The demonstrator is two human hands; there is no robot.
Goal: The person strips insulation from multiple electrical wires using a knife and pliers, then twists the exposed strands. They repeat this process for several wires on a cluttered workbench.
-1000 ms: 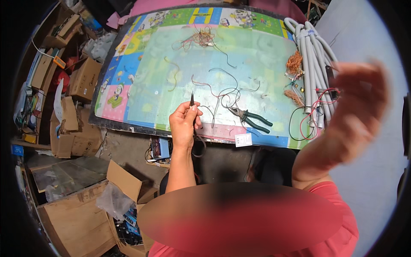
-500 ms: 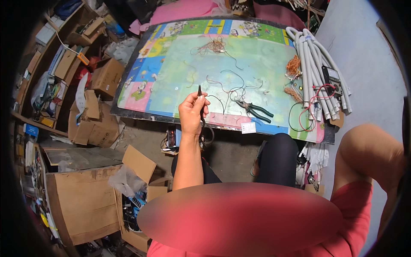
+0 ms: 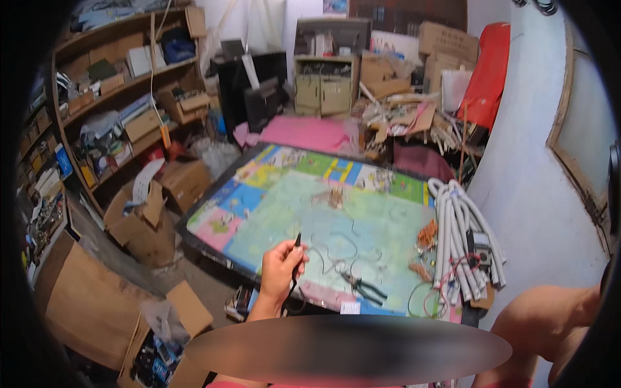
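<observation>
My left hand [image 3: 281,266] is closed around a thin black wire [image 3: 297,242] whose tip sticks up above my fingers. It hovers over the near edge of a colourful play mat [image 3: 272,213]. Several loose bent wires [image 3: 336,249] lie on the mat just right of this hand. Green-handled pliers [image 3: 363,289] rest near the mat's front edge. Only my bare right arm [image 3: 550,323] shows at the lower right; its hand is out of the picture.
A bundle of white corrugated tubes [image 3: 460,236] lies along the mat's right side, with copper wire coils [image 3: 427,233] and a red wire [image 3: 440,284] beside it. Cardboard boxes [image 3: 145,216] and cluttered shelves [image 3: 110,110] fill the left. A white wall [image 3: 537,187] runs along the right.
The view has tilted up, so the room behind the mat now shows. My right hand has dropped out of sight. My left hand still holds the black wire in about the same place.
</observation>
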